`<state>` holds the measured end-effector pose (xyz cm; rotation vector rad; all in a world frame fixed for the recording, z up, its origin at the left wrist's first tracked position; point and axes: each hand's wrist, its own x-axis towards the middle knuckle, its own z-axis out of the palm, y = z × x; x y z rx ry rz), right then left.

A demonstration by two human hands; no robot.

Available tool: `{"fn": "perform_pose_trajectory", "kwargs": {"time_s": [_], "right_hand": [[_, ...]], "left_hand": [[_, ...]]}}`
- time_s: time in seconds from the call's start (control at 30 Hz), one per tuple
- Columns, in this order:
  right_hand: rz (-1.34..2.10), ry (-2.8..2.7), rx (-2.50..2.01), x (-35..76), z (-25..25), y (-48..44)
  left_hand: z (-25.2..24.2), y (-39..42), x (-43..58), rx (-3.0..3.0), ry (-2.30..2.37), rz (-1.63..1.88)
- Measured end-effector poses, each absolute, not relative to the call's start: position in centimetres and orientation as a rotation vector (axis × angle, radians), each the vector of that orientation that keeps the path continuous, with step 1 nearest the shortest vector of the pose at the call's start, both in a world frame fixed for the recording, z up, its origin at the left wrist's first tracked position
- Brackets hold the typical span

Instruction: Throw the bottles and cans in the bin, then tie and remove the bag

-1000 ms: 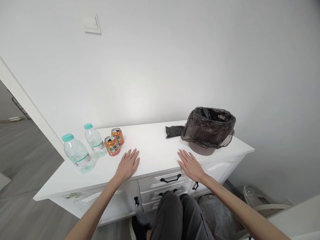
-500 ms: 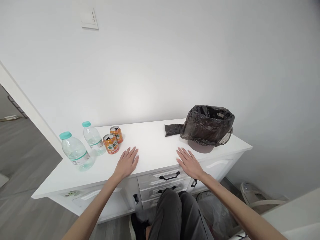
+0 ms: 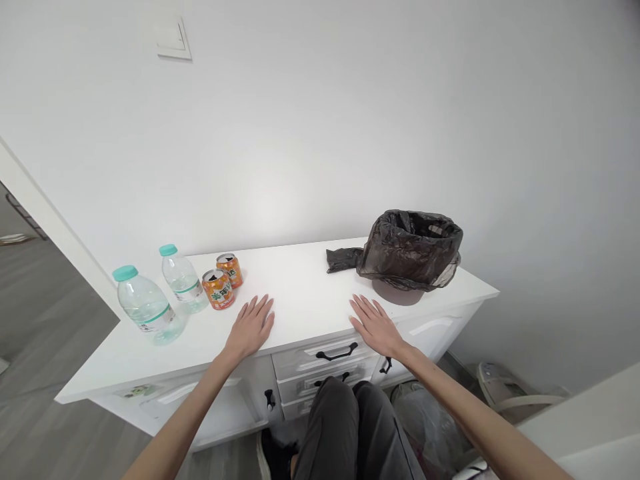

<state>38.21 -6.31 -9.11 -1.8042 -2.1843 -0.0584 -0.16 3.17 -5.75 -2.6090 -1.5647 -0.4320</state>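
Observation:
My left hand lies flat, palm down, on the white cabinet top, holding nothing. Just beyond its left side stand two orange drink cans, a nearer can and a farther can, both with opened tops. Left of them are two clear plastic bottles with teal caps: a nearer bottle and a farther bottle. My right hand also rests flat near the front edge, fingers stretched out and empty. Past it is a trash bin lined with a black plastic bag; the bin's brown base shows below.
A folded strip of black plastic lies left of the bin, against the bag. Drawers with a black handle face my knees. A wall rises behind the cabinet, bearing a light switch. A pale curved object stands at lower right.
The whole scene has shifted slightly left as the camera moved. Both hands stay flat on the cabinet top, and the bottles, cans and bin keep their places.

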Motion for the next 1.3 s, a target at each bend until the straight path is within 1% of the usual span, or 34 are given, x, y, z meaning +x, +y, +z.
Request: {"fn": "perform_pose_trajectory", "kwargs": {"time_s": [0.1,0.2,0.3,0.37,0.6,0.73,0.87,1.03,1.13,1.3], "right_hand": [[-0.013,-2.191,-1.812,38.1,-8.7,-6.4],[0.1,-2.227,-1.824,38.0,-7.1,-6.9],[0.266,-2.281,-1.795,38.5,-3.8,-7.8],[0.292,-2.27,-1.745,39.2,-0.9,-8.5],[-0.049,-2.184,-1.415,41.8,10.3,-11.1],[-0.298,-1.997,-1.432,44.0,13.9,-11.6],[-0.434,-1.814,-1.68,47.5,14.3,-10.5],[-0.355,-1.698,-2.007,51.0,12.9,-8.1],[-0.318,-1.668,-2.012,51.9,12.4,-7.2],[-0.296,-1.708,-1.883,51.3,12.7,-7.2]], "left_hand": [[-5.6,3.2,-0.2,-2.605,-1.559,-0.43],[-5.5,3.1,-0.2,-2.609,-1.554,-0.43],[-5.2,2.9,-0.1,-2.607,-1.566,-0.425],[-5.1,2.7,0.0,-2.604,-1.583,-0.414],[-5.3,2.6,0.0,-2.592,-1.582,-0.424],[-5.7,2.7,-0.1,-2.587,-1.552,-0.487],[-5.6,2.7,-0.1,-2.589,-1.559,-0.467],[-5.2,2.5,-0.1,-2.586,-1.569,-0.451],[-5.2,2.4,-0.1,-2.587,-1.574,-0.464],[-5.4,2.4,-0.1,-2.585,-1.572,-0.468]]}}
